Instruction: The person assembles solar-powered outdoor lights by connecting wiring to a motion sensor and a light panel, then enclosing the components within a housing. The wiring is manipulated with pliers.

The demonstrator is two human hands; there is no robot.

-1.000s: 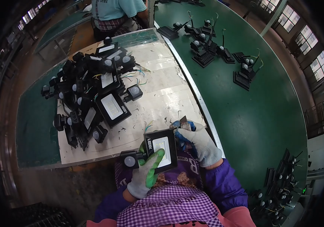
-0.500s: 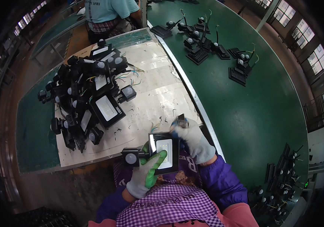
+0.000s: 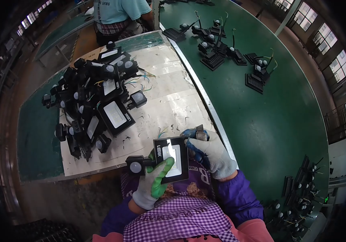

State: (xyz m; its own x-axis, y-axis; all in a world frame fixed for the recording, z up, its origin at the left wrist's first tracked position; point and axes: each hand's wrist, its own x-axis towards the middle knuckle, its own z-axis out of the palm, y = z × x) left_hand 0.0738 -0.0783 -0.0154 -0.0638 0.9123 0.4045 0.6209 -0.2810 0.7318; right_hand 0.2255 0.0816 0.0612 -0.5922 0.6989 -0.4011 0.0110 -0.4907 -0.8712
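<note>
Far left: worn green surface [image 3: 37, 137], with a pale sheet [image 3: 173, 86] laid over most of it, scuffed, glossy in patches, littered with dark clippings. On the sheet, a tangled heap of black floodlights [image 3: 85, 93]: boxy bodies, white domes, coloured wire ends poking out. At the heap's near right edge one lamp [image 3: 116, 115] lies face up, pale panel showing. Beyond the sheet, a person in a light-blue shirt [image 3: 120, 11].

Near edge, centre: the floodlight [image 3: 177, 159] in hand — flat, rectangular, smooth black border with pale lettering, glossy whitish panel crossed by a bright reflection. It is held above the apron, just at the sheet's near edge. A black sensor head [image 3: 135, 165] with a round milky dome juts from its left side. Left hand [image 3: 152, 183], in a knitted grey-white glove with green-coated fingers, grips the floodlight, thumb across the panel. Thin coloured wires [image 3: 163, 132] show past its top edge. Purple gingham apron [image 3: 173, 218] below.

Right hand [image 3: 212, 153], white knit glove with blue coating, curled round a small grey metallic-looking piece [image 3: 200, 130] — mostly hidden — beside the floodlight's upper right corner; contact with it unclear.

Then a bright metal strip [image 3: 218, 121]; beyond, a smooth green surface [image 3: 278, 117] carrying ribbed black lamps, one cluster far [image 3: 213, 61], another near [image 3: 298, 197].
</note>
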